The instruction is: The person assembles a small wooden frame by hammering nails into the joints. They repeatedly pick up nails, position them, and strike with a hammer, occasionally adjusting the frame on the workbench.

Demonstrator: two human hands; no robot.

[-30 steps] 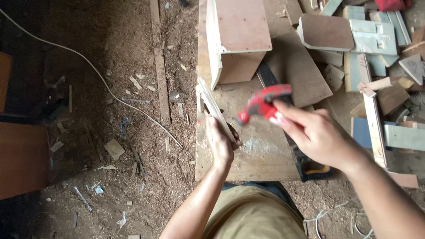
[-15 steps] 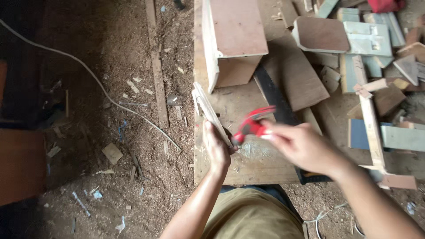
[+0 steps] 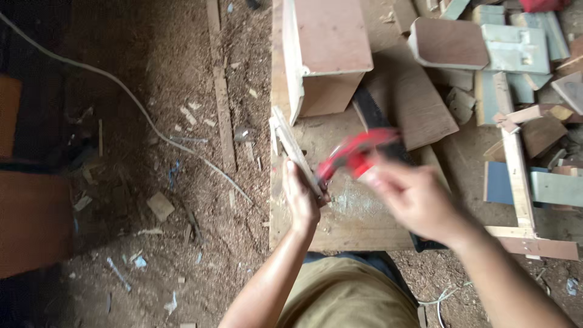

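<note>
My left hand (image 3: 302, 197) grips a thin light wooden strip (image 3: 290, 146) that stands on edge, slanted, on a flat plywood board (image 3: 364, 218). My right hand (image 3: 416, 197) is blurred with motion and holds a red-handled tool (image 3: 355, 155), whose red end reaches toward the strip just above my left hand. I cannot tell what kind of tool it is. A dark saw blade (image 3: 371, 115) lies on the board behind the red tool.
A plywood box (image 3: 325, 58) stands on the board's far end. Wood offcuts and panels (image 3: 516, 115) are piled at the right. Left of the board lie a sawdust floor, a long wooden lath (image 3: 220, 91) and a white cable (image 3: 127, 91).
My right hand has moved left and down with the red tool, from raised at the right toward the strip. My left hand stays on the strip.
</note>
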